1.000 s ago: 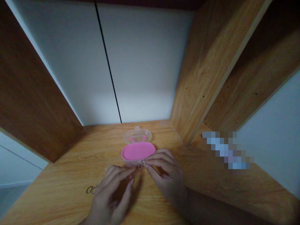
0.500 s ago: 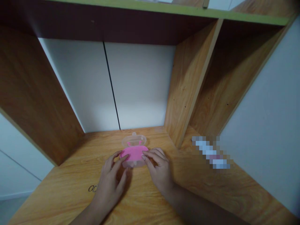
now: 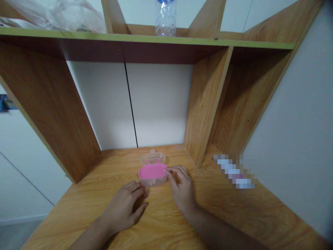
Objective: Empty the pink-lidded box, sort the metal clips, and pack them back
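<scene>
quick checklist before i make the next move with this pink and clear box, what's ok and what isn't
1. Lid swung open behind the box: ok.
2. Box standing upright on the desk: ok.
3. Pink insert pressed fully down in the box: cannot tell; its rim shows at the top.
4. Right hand at the insert's right end: ok; whether its grip is firm: cannot tell.
5. Left hand steadying the box: cannot tell; it is by the front left corner, thumb and fingers apart, contact unclear.
6. Blurred item on the right, apart from both hands: ok.
</scene>
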A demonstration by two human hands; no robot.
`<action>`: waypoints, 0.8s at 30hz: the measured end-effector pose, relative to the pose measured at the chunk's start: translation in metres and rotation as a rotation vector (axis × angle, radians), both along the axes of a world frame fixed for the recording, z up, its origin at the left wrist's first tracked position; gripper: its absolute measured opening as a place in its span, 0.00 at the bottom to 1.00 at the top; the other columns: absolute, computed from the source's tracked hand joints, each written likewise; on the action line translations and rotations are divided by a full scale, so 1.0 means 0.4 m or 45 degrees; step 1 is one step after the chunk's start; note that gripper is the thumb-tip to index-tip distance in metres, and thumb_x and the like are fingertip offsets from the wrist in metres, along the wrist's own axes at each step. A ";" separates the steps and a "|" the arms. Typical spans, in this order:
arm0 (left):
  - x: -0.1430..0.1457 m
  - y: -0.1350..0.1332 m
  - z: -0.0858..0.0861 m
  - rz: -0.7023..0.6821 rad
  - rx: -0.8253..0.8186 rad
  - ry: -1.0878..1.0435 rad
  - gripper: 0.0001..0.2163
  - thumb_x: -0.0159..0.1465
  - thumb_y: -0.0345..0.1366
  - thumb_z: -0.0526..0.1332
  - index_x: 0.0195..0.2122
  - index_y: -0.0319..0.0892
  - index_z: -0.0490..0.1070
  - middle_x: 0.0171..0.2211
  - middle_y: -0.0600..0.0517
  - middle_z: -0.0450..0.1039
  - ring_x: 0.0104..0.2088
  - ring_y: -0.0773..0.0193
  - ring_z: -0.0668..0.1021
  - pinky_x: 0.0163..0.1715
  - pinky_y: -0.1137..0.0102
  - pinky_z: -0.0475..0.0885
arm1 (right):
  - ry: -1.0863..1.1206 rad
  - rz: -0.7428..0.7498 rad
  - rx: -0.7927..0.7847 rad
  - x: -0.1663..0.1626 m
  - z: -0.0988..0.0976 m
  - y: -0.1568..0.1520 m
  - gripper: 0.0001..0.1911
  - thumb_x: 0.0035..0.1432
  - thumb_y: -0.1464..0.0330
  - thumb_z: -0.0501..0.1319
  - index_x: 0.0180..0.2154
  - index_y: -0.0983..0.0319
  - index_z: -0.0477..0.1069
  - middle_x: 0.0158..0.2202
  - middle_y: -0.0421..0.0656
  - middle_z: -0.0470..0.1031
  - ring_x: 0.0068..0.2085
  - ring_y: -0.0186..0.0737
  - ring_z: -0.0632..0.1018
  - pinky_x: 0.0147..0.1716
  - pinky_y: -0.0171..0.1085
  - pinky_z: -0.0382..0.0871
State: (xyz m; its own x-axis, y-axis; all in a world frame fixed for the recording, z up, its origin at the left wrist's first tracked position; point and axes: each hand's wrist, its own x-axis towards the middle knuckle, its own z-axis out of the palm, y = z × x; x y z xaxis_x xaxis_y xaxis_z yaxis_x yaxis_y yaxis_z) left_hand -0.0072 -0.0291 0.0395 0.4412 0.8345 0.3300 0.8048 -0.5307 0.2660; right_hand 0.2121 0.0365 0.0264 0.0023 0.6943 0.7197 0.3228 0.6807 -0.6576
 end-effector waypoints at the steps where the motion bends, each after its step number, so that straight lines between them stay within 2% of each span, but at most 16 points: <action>1: 0.002 0.001 -0.001 -0.002 -0.016 -0.014 0.05 0.63 0.33 0.59 0.38 0.43 0.73 0.38 0.47 0.75 0.40 0.54 0.76 0.42 0.62 0.73 | -0.002 0.001 0.005 0.000 0.000 0.001 0.05 0.65 0.70 0.61 0.38 0.59 0.77 0.36 0.44 0.79 0.40 0.43 0.78 0.41 0.41 0.72; 9: 0.009 0.006 -0.016 -0.028 -0.134 -0.100 0.07 0.67 0.30 0.54 0.35 0.43 0.71 0.36 0.48 0.75 0.38 0.58 0.76 0.41 0.65 0.71 | -0.052 0.082 0.135 -0.010 0.027 -0.026 0.05 0.63 0.72 0.61 0.36 0.59 0.76 0.33 0.44 0.79 0.38 0.43 0.78 0.39 0.41 0.72; 13: 0.011 0.008 -0.034 0.029 -0.156 -0.131 0.07 0.69 0.32 0.53 0.34 0.43 0.69 0.36 0.48 0.74 0.37 0.58 0.75 0.39 0.65 0.71 | -0.089 0.176 0.223 -0.013 0.030 -0.044 0.06 0.63 0.74 0.60 0.36 0.59 0.75 0.33 0.43 0.78 0.38 0.42 0.77 0.40 0.42 0.72; 16: 0.024 0.003 -0.046 0.081 -0.212 -0.354 0.08 0.71 0.34 0.52 0.35 0.44 0.67 0.34 0.50 0.74 0.34 0.60 0.75 0.36 0.67 0.70 | -0.135 0.278 0.259 -0.013 0.024 -0.053 0.06 0.62 0.75 0.61 0.38 0.58 0.74 0.35 0.43 0.78 0.40 0.42 0.77 0.41 0.43 0.72; 21: 0.066 -0.007 -0.054 0.043 -0.427 -0.981 0.09 0.70 0.39 0.57 0.34 0.42 0.68 0.30 0.51 0.74 0.32 0.63 0.76 0.35 0.71 0.72 | -0.229 0.461 0.302 -0.014 0.019 -0.059 0.08 0.61 0.76 0.63 0.40 0.58 0.75 0.37 0.43 0.80 0.41 0.41 0.78 0.43 0.43 0.74; 24: 0.080 -0.010 -0.057 0.006 -0.513 -1.126 0.09 0.68 0.40 0.61 0.33 0.41 0.70 0.31 0.50 0.76 0.33 0.63 0.77 0.36 0.71 0.72 | -0.248 0.531 0.295 -0.013 0.018 -0.057 0.09 0.61 0.76 0.63 0.41 0.58 0.75 0.38 0.42 0.81 0.41 0.40 0.78 0.44 0.41 0.74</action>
State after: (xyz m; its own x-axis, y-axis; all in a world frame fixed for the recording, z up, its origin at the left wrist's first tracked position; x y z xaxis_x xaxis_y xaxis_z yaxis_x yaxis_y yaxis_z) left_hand 0.0248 -0.0330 0.0165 0.1676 0.9587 0.2297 0.2286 -0.2644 0.9369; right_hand 0.2070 0.0136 0.0334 -0.3903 0.4300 0.8141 0.0941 0.8983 -0.4293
